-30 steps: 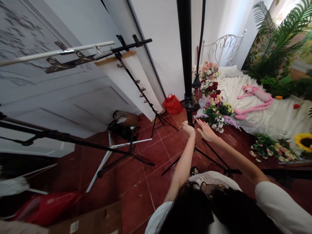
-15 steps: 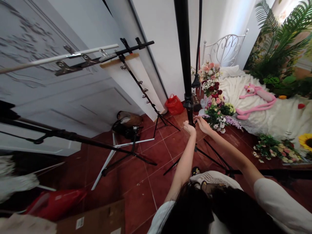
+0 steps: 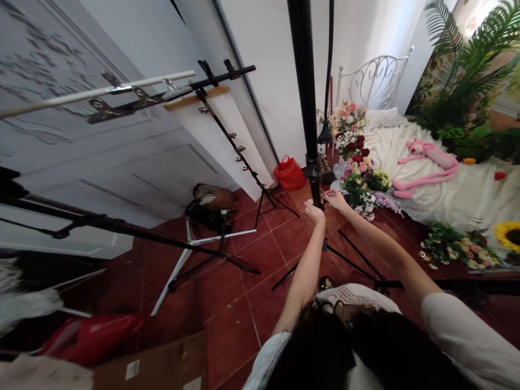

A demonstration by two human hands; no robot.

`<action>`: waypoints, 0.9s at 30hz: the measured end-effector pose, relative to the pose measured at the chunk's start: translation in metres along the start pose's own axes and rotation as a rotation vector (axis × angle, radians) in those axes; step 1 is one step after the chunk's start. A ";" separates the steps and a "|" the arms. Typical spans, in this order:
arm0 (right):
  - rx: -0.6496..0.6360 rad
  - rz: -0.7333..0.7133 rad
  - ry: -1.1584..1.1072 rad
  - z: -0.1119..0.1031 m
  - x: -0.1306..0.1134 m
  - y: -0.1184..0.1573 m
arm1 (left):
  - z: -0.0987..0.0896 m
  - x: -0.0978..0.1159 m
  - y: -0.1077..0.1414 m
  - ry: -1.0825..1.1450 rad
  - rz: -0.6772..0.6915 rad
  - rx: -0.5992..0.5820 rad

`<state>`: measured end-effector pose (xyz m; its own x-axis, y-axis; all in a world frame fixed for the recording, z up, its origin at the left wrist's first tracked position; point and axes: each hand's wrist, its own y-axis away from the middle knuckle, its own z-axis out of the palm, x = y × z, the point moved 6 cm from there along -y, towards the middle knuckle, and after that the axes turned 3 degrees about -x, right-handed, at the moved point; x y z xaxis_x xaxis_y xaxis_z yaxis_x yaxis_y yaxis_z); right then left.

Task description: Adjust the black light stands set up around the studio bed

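A thick black stand pole (image 3: 304,81) runs down from the top edge to its tripod legs (image 3: 349,260) on the red floor. Low on the pole, under a black collar (image 3: 312,169), my left hand (image 3: 315,211) is wrapped round the shaft from the left. My right hand (image 3: 335,199) is at the pole's right side, its fingers pinched on a small knob that they mostly hide. A black cable (image 3: 330,65) hangs beside the pole and ends in a flared black piece (image 3: 325,133).
Flowers (image 3: 357,157) and a bed with a pink plush toy (image 3: 441,158) are on the right. Clip-hung stands (image 3: 227,135), white and black legs (image 3: 174,276), a red bag (image 3: 291,173) and a cardboard box (image 3: 162,363) occupy the left and middle.
The view has shifted very slightly. Both hands remain at the same place on the pole, with the right fingers turned a little.
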<state>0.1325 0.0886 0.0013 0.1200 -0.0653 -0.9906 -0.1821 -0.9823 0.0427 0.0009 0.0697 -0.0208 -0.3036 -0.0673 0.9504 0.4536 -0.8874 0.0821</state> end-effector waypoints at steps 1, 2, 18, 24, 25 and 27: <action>0.031 0.052 -0.020 -0.001 0.002 0.001 | 0.000 0.000 0.000 0.013 -0.004 -0.002; 0.059 0.099 -0.054 -0.001 0.004 0.004 | 0.000 0.000 0.000 0.022 -0.008 -0.004; 0.069 0.182 -0.970 0.033 0.019 0.055 | -0.001 0.011 0.005 -0.028 -0.003 -0.008; 0.045 0.142 -0.985 0.034 0.026 0.056 | -0.001 0.008 0.006 -0.051 -0.008 -0.013; 0.070 0.138 -0.995 0.033 0.027 0.056 | -0.001 0.007 0.007 -0.041 -0.003 -0.021; 0.124 0.148 -1.004 0.033 0.029 0.054 | 0.000 0.005 0.007 -0.019 0.009 -0.036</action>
<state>0.0935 0.0393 -0.0292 -0.7748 0.0479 -0.6303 -0.2347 -0.9477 0.2165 0.0024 0.0633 -0.0154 -0.2837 -0.0676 0.9565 0.4260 -0.9026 0.0626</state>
